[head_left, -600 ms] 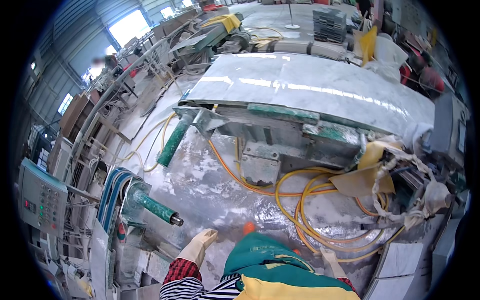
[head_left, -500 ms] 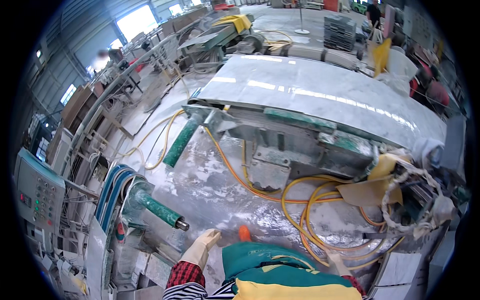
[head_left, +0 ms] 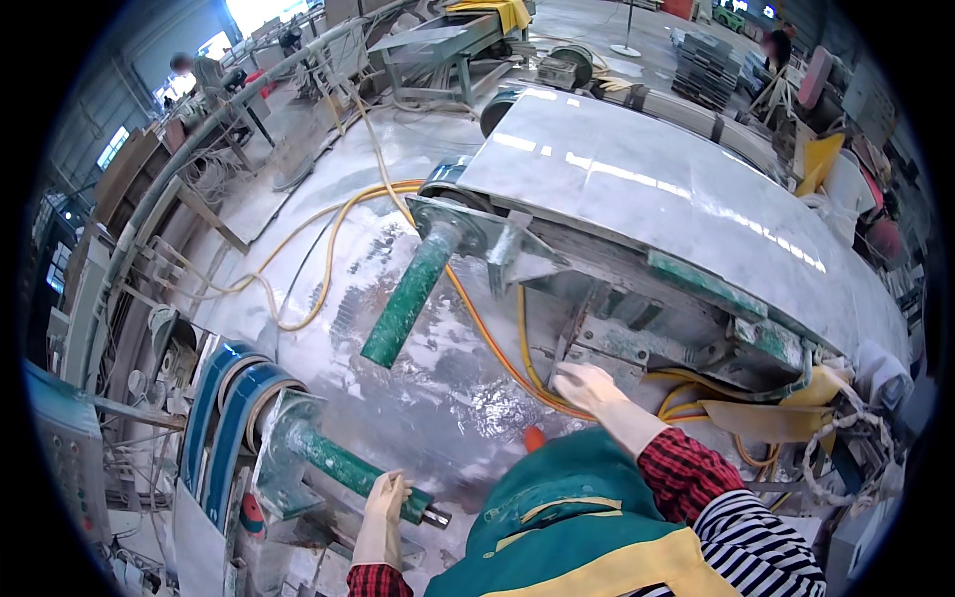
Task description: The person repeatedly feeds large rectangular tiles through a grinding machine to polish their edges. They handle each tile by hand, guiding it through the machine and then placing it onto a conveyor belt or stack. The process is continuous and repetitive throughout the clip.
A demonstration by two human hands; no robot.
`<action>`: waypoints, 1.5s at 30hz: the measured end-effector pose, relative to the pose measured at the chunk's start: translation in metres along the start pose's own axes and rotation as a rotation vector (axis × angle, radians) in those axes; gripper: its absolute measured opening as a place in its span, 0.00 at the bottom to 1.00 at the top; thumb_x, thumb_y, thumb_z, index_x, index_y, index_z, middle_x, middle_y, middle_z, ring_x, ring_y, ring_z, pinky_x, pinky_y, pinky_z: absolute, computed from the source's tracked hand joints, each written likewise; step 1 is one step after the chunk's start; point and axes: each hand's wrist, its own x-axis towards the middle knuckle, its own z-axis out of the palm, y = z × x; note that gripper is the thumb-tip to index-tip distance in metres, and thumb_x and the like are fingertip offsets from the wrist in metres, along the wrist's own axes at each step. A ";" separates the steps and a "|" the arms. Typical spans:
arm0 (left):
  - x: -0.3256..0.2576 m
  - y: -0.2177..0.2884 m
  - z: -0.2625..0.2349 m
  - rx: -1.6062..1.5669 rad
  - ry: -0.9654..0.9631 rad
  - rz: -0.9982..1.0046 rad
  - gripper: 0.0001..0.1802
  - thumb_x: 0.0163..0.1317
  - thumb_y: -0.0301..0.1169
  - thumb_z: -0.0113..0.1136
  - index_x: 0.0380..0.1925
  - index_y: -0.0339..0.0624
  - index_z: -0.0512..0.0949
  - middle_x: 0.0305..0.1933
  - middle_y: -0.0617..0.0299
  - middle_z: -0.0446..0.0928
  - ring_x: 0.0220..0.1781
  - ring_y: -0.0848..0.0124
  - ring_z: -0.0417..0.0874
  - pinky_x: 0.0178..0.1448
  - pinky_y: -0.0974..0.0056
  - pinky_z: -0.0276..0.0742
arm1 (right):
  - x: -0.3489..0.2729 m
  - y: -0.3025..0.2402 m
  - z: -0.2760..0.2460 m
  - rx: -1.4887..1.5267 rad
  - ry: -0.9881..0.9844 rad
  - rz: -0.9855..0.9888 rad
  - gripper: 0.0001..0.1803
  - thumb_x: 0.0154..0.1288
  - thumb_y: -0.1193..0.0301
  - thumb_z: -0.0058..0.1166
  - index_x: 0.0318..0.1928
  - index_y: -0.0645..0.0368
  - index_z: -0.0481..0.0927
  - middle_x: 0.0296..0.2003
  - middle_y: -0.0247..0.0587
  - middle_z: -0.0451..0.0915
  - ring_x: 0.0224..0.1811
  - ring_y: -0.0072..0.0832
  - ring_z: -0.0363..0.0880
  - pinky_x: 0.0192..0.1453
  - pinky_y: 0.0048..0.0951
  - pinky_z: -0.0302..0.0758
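My left hand (head_left: 382, 517), in a pale cream glove, hangs in front of a green roller (head_left: 343, 463) close to its bare metal shaft end (head_left: 435, 516). Its fingers are curled in, with nothing visible inside them. Reaching forward, my right hand (head_left: 594, 391), gloved alike, has its fingers closed at the lower end of a thin metal plate (head_left: 573, 330) under the machine frame; part of the grip is hidden. Above it lies a large pale polished slab (head_left: 637, 179) on the machine. A second green roller (head_left: 411, 298) projects from the near corner of that machine.
Yellow and orange hoses (head_left: 487, 343) run across the wet floor. Blue belts (head_left: 224, 418) wrap the machine at left, beside a control panel (head_left: 75, 468). Cables and cloths crowd the right side. One person (head_left: 776, 50) is at the far right, another (head_left: 194, 72) at the far left.
My right hand has come up and forward from beside my body to the metal plate under the machine. My left hand is now beside the green roller's end. The view has moved closer to the slab.
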 end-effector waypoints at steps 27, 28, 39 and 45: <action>0.324 0.230 -0.223 -0.010 -0.267 -0.078 0.23 0.78 0.40 0.54 0.64 0.38 0.72 0.47 0.56 0.84 0.37 0.74 0.81 0.45 0.68 0.82 | 0.337 -0.108 -0.051 -0.697 0.491 0.284 0.34 0.68 0.53 0.56 0.67 0.61 0.72 0.68 0.53 0.71 0.72 0.43 0.67 0.78 0.43 0.61; 0.346 0.249 -0.230 0.056 -0.275 -0.064 0.22 0.78 0.40 0.54 0.64 0.38 0.72 0.48 0.56 0.84 0.37 0.74 0.81 0.45 0.67 0.82 | 0.333 -0.111 -0.052 -0.687 0.519 0.320 0.34 0.67 0.52 0.58 0.66 0.62 0.72 0.68 0.53 0.71 0.72 0.43 0.68 0.77 0.40 0.62; 0.476 0.360 -0.231 0.401 -0.575 -0.050 0.25 0.79 0.41 0.51 0.67 0.36 0.70 0.50 0.52 0.83 0.43 0.70 0.82 0.52 0.64 0.81 | 0.287 -0.192 0.051 -0.328 0.832 0.212 0.34 0.57 0.63 0.69 0.64 0.60 0.76 0.68 0.51 0.74 0.72 0.46 0.69 0.79 0.44 0.59; 0.545 0.415 -0.173 0.750 -0.910 0.062 0.23 0.78 0.39 0.51 0.65 0.36 0.72 0.52 0.53 0.82 0.48 0.67 0.84 0.56 0.63 0.81 | 0.267 -0.235 0.082 0.014 0.783 0.213 0.16 0.63 0.67 0.62 0.49 0.60 0.84 0.44 0.50 0.85 0.49 0.50 0.81 0.59 0.45 0.78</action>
